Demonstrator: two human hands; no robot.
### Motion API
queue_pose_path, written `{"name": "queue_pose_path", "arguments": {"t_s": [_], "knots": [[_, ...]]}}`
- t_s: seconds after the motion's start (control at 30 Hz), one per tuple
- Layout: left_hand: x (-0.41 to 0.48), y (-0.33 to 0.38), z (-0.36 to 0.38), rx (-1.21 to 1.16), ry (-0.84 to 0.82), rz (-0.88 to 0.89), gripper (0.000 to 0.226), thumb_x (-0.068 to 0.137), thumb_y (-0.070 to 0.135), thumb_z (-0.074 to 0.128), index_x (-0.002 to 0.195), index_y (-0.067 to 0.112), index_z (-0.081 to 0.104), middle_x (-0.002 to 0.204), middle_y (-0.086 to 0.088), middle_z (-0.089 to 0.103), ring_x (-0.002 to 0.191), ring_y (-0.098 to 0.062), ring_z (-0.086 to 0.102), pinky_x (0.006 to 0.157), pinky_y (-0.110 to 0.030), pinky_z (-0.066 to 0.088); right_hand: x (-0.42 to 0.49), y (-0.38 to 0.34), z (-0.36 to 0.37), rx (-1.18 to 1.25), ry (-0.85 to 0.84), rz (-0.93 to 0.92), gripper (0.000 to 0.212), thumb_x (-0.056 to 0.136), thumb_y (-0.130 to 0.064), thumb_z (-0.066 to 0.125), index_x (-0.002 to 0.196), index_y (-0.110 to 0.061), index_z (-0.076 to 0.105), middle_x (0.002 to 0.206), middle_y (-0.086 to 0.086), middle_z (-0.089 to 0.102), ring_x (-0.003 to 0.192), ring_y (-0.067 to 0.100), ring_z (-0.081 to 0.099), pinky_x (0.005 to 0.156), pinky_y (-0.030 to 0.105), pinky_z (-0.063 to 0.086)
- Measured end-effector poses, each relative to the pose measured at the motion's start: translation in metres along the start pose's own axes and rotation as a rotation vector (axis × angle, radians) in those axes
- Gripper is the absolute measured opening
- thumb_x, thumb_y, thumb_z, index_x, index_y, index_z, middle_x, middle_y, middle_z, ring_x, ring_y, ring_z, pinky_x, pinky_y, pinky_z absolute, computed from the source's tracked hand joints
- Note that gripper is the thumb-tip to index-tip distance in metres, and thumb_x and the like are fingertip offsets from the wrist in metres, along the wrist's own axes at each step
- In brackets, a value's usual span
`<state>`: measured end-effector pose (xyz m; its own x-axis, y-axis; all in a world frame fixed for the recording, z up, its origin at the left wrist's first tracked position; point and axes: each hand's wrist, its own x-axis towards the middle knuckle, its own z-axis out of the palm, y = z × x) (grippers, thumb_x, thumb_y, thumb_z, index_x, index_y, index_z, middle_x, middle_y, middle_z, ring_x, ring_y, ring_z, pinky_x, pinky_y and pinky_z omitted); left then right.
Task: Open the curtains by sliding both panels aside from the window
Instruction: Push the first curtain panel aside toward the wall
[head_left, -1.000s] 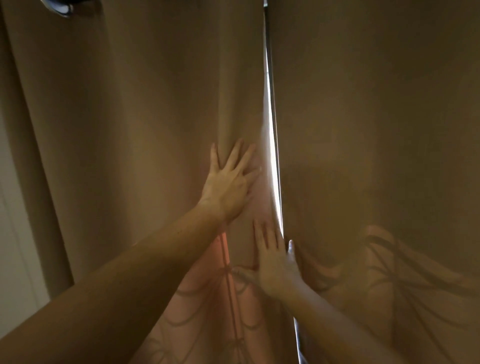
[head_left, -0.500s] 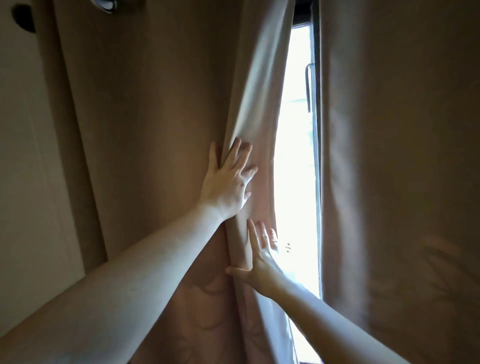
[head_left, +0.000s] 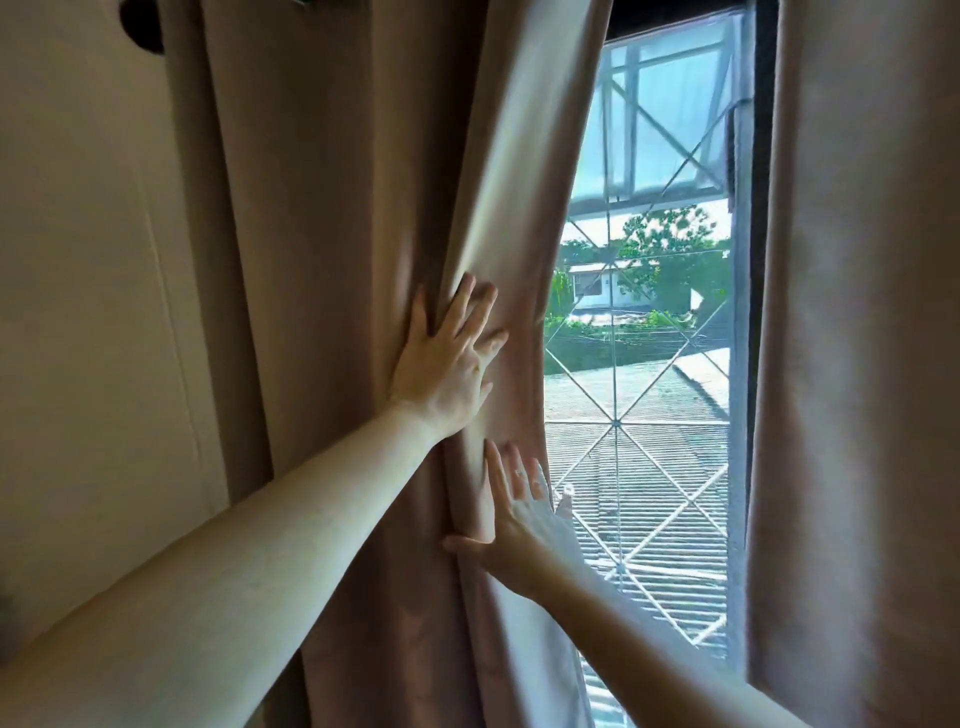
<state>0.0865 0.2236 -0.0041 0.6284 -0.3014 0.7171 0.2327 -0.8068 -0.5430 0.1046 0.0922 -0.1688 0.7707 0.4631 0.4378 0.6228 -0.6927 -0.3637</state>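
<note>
Head view, close, facing the window (head_left: 649, 322)

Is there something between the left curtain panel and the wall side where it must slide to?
Nothing visible blocks it. Both the left hand and the right hand press flat on the left curtain panel, and only its own bunched folds lie between it and the bare wall. The rod is mostly out of view.

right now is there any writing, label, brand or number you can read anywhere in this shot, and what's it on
None can be read.
Left curtain and right curtain: plain fabric, no tag or print showing.
Window: only a metal grille, roofs and trees outside; no sign on the distant house is legible.
Left hand and right hand: a ring on the right, no marking readable.
</note>
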Motion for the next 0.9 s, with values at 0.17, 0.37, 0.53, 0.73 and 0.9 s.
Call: {"name": "queue_pose_path", "arguments": {"t_s": [0.17,0.37,0.53,0.73,0.9], "knots": [[-0.013,-0.03,0.016,0.024,0.006,-0.023,0.068,0.098,0.053,0.064,0.161,0.036,0.046,0.182,-0.007,0.005,0.168,-0.035,-0.008,0.127,-0.072,0.006,0.02,-0.023,0.016,-0.018,-0.029,-0.052,0.128,0.077,-0.093,0.053,0.161,-0.04,-0.028,0.178,-0.004,-0.02,0.164,0.031,-0.014,0.124,0.069,0.015],[-0.03,-0.065,0.03,0.064,-0.021,-0.054,0.069,0.098,0.053,0.063,0.162,0.037,0.044,0.182,-0.006,0.006,0.168,-0.034,-0.008,0.126,-0.068,-0.004,0.039,-0.052,0.04,0.009,-0.053,-0.107,0.127,0.075,-0.093,0.054,0.161,-0.044,-0.026,0.178,-0.005,-0.016,0.164,0.029,-0.011,0.123,0.074,0.009],[-0.047,-0.092,0.039,0.081,-0.036,-0.077,0.069,0.096,0.052,0.066,0.161,0.035,0.047,0.182,-0.006,0.008,0.168,-0.034,-0.006,0.126,-0.067,-0.007,0.051,-0.078,0.059,0.039,-0.079,-0.145,0.126,0.076,-0.092,0.055,0.161,-0.044,-0.025,0.178,-0.006,-0.017,0.164,0.028,-0.011,0.122,0.074,0.013],[-0.066,-0.123,0.049,0.134,-0.059,-0.094,0.068,0.097,0.051,0.065,0.161,0.036,0.046,0.181,-0.007,0.008,0.168,-0.035,-0.004,0.127,-0.066,-0.009,0.067,-0.109,0.08,0.077,-0.096,-0.19,0.127,0.074,-0.094,0.054,0.16,-0.046,-0.027,0.178,-0.006,-0.018,0.164,0.028,-0.012,0.123,0.073,0.013],[-0.08,-0.149,0.056,0.183,-0.072,-0.102,0.068,0.096,0.052,0.066,0.16,0.036,0.048,0.181,-0.007,0.009,0.168,-0.035,-0.002,0.125,-0.066,-0.013,0.081,-0.134,0.099,0.095,-0.101,-0.225,0.127,0.073,-0.097,0.051,0.159,-0.046,-0.028,0.179,-0.004,-0.016,0.164,0.03,-0.011,0.123,0.074,0.011]]}}
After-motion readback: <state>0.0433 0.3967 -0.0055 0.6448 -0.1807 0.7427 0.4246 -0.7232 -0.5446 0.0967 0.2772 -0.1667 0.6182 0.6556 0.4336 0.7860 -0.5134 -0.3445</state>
